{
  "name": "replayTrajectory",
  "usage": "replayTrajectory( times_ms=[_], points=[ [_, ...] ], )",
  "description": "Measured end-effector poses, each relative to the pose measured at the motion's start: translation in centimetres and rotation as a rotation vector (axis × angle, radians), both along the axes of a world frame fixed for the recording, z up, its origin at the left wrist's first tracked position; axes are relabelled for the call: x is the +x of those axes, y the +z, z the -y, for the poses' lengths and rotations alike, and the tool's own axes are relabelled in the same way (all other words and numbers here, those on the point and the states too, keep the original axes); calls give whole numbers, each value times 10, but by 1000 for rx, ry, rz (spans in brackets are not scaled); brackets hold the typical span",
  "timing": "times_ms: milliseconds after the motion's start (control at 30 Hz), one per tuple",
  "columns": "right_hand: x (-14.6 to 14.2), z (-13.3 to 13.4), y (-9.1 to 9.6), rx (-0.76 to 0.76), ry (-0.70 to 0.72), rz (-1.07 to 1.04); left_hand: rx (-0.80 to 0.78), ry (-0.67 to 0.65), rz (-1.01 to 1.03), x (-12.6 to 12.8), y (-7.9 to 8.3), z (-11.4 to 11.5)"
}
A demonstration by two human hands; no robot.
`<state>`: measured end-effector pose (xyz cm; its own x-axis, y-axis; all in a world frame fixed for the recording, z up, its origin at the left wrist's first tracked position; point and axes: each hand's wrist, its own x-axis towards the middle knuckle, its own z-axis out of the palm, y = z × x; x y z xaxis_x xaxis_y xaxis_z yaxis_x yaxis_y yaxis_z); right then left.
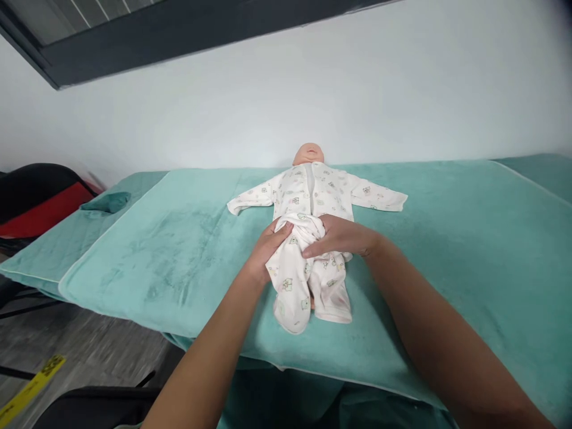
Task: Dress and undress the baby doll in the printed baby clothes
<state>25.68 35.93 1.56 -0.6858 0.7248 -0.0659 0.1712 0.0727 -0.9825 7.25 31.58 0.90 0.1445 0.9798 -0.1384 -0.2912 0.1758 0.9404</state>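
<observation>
A baby doll (308,153) lies on its back on a teal towel (179,238), head toward the wall. It wears a white printed sleepsuit (322,190) with both sleeves spread out. My left hand (264,250) grips the bunched cloth at the doll's waist from the left. My right hand (339,235) presses on the same bunched cloth from the right, fingers closed over it. The sleepsuit's legs (308,292) hang toward me, rumpled.
The towel covers a padded table (536,173) against a white wall. A folded teal cloth (107,202) sits at the far left. A black and red seat (40,199) stands left of the table. Grey floor with yellow tape (31,390) shows below left.
</observation>
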Motion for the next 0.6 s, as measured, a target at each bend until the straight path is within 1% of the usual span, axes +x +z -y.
replayTrajectory(
  times_ms=[67, 167, 267, 333, 400, 467, 533, 600],
  points=[
    [-1, 0, -1, -27, -47, -32, -12, 32, -64, -1, 3, 1],
    [-3, 0, -6, -126, -118, -176, -35, 26, -141, 0, 7, -1],
    [-5, -1, -9, -251, -122, -343, -44, -27, -153, 0, 7, -3],
    [-6, -1, -10, -291, -120, -418, -35, -106, -111, 0, 6, -3],
    [-7, -1, -10, -284, -131, -433, -27, -188, -59, -1, 4, -3],
    [-6, -1, -9, -242, -156, -385, -21, -205, -19, -1, 3, -2],
    [-3, -1, -6, -164, -149, -269, -10, -152, 9, 1, 2, 1],
    [-1, -1, -2, -66, -91, -135, 18, -72, 21, 5, 2, 6]
  ],
)
